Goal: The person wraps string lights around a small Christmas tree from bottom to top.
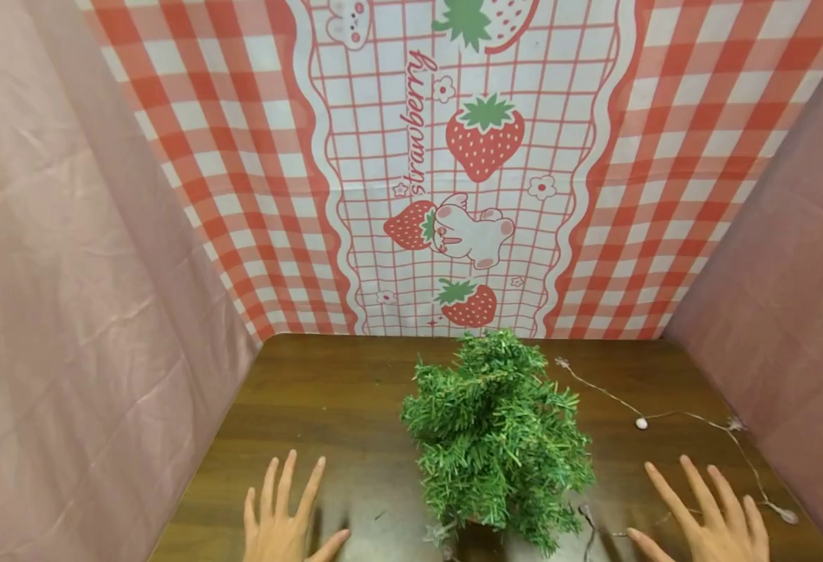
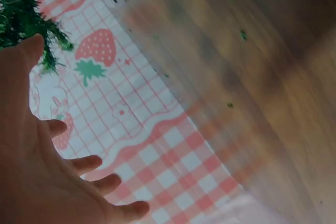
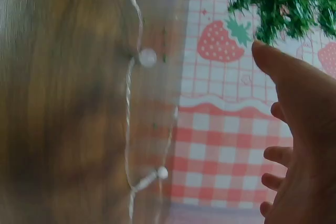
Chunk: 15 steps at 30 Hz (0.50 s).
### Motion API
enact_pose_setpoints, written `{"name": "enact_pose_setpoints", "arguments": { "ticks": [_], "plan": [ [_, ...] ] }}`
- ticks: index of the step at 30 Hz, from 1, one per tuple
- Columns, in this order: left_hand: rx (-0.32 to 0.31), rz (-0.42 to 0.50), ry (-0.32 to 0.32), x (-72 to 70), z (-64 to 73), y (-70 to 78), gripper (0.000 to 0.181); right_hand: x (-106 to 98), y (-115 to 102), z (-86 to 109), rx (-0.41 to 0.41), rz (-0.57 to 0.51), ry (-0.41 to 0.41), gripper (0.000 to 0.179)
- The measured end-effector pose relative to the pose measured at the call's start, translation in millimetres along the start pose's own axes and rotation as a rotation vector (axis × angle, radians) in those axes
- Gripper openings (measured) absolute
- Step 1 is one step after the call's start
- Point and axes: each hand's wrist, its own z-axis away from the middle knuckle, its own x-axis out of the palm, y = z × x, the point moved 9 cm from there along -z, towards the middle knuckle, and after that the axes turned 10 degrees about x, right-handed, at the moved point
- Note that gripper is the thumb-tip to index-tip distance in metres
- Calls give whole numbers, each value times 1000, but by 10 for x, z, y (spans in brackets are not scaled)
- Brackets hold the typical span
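Observation:
A small artificial Christmas tree (image 1: 498, 437) stands upright near the middle of the wooden table (image 1: 355, 406). To its left, my left hand (image 1: 285, 515) is spread with straight fingers, holding nothing. My right hand (image 1: 713, 519) is spread the same way on the other side, also with nothing in it. A thin string of lights (image 1: 685, 414) with small white bulbs trails over the table around the right hand. In the right wrist view, part of the light string (image 3: 128, 114) runs beside the right hand (image 3: 304, 114). The left wrist view has the left hand (image 2: 47, 156) apart from the tree.
Behind the table hangs a red checked cloth (image 1: 242, 156) printed with strawberries. Pink fabric walls close in the left side (image 1: 102, 312) and right side (image 1: 776, 273). A clear star (image 1: 437, 534) lies by the tree's base. Small green bits (image 2: 243, 35) are scattered on the table.

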Motion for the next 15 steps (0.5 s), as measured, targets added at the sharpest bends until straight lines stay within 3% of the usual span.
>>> {"name": "enact_pose_setpoints", "arguments": {
  "ticks": [6,11,15],
  "plan": [
    [74,43,-12,52,-11,264,87,234,-279,78,-154,-148,-122,86],
    [115,114,-69,98,19,486,69,425,-443,189,-124,-236,-251,78],
    [180,151,-93,157,-3,694,49,490,-578,236,-106,-267,-230,58]
  ]
}}
